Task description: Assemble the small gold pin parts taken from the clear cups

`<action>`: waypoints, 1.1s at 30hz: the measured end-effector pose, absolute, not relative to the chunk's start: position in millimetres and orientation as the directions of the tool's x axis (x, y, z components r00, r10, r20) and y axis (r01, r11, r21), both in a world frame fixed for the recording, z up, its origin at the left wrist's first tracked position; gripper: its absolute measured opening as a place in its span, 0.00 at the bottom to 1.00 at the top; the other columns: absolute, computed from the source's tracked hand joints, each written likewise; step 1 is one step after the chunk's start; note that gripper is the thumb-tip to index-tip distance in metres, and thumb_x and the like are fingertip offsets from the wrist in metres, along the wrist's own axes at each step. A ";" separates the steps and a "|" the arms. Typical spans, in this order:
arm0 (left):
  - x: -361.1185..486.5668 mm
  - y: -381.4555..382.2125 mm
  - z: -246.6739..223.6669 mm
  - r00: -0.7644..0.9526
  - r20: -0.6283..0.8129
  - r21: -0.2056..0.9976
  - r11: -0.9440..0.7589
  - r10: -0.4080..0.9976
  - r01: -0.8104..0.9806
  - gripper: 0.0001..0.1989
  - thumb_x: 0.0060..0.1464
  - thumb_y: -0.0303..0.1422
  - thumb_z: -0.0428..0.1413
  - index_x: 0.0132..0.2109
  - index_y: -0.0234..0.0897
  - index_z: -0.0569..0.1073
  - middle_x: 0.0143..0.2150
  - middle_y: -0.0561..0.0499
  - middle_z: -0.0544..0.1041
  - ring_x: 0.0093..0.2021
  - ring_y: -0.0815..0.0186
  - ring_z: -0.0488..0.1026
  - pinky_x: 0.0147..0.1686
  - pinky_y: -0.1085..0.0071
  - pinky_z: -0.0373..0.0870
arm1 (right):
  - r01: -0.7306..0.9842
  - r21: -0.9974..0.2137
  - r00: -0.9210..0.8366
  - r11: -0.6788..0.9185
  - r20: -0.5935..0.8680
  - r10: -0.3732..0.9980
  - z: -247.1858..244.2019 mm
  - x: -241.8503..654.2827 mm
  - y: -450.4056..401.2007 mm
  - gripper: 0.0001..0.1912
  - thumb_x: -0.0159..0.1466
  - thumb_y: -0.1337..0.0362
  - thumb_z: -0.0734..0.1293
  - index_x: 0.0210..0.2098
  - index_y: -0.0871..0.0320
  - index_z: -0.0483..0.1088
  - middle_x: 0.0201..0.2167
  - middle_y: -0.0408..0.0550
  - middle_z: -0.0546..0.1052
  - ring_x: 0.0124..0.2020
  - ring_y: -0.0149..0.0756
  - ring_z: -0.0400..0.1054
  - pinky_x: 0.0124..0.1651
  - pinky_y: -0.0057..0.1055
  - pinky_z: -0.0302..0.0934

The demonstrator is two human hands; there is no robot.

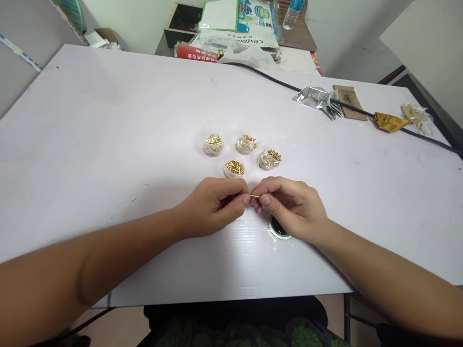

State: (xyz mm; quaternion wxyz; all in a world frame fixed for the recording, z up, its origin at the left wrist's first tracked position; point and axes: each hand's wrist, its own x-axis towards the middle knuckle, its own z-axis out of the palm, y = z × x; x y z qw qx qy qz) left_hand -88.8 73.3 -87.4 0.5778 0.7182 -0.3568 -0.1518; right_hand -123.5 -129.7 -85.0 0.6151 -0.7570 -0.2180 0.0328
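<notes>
Near the front middle of the white table [108, 144], my left hand [220, 205] and my right hand [292, 205] meet fingertip to fingertip. Both pinch a thin brass-coloured pin [255, 196] that lies level between them; its ends are hidden by the fingers. Just beyond the hands stand small clear cups of gold-coloured metal parts: a left cup [213, 146], a middle cup [246, 144], a right cup [269, 160] and a front cup [234, 168]. Partly under my right hand is a round dark container with a pale rim [278, 226].
A black cable [267, 77] runs across the back right, past silver foil [316, 98], brown cardboard [350, 102] and a gold wrapper [389, 122]. Behind the table are a black box [183, 21], plastic packages [238, 38] and a water bottle [292, 14].
</notes>
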 end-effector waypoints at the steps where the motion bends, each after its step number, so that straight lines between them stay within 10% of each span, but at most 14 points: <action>1: -88.5 73.1 -87.2 0.693 0.199 0.940 -0.064 -0.693 -0.334 0.09 0.59 0.26 0.49 0.30 0.35 0.69 0.23 0.57 0.69 0.22 0.75 0.62 0.23 0.78 0.60 | 0.255 -0.960 0.905 -0.114 0.196 0.377 -85.0 -123.2 -130.1 0.04 0.69 0.67 0.64 0.38 0.60 0.71 0.30 0.49 0.78 0.30 0.32 0.73 0.32 0.29 0.71; 23: -84.9 74.1 -83.3 0.570 0.140 0.972 0.003 -0.810 -0.235 0.12 0.61 0.28 0.48 0.28 0.35 0.65 0.21 0.57 0.66 0.21 0.75 0.59 0.21 0.78 0.58 | -0.130 -0.962 0.831 0.239 0.026 0.555 -93.6 -119.9 -132.9 0.07 0.67 0.66 0.68 0.32 0.61 0.69 0.25 0.44 0.76 0.24 0.28 0.67 0.28 0.29 0.64; 33: -86.2 73.8 -83.6 0.529 0.155 0.976 0.047 -0.835 -0.213 0.11 0.63 0.26 0.47 0.30 0.35 0.66 0.34 0.47 0.80 0.35 0.69 0.77 0.32 0.76 0.70 | -0.258 -0.907 0.791 0.335 0.001 0.611 -97.5 -117.2 -132.0 0.06 0.67 0.67 0.68 0.32 0.62 0.71 0.25 0.44 0.76 0.23 0.27 0.66 0.29 0.28 0.62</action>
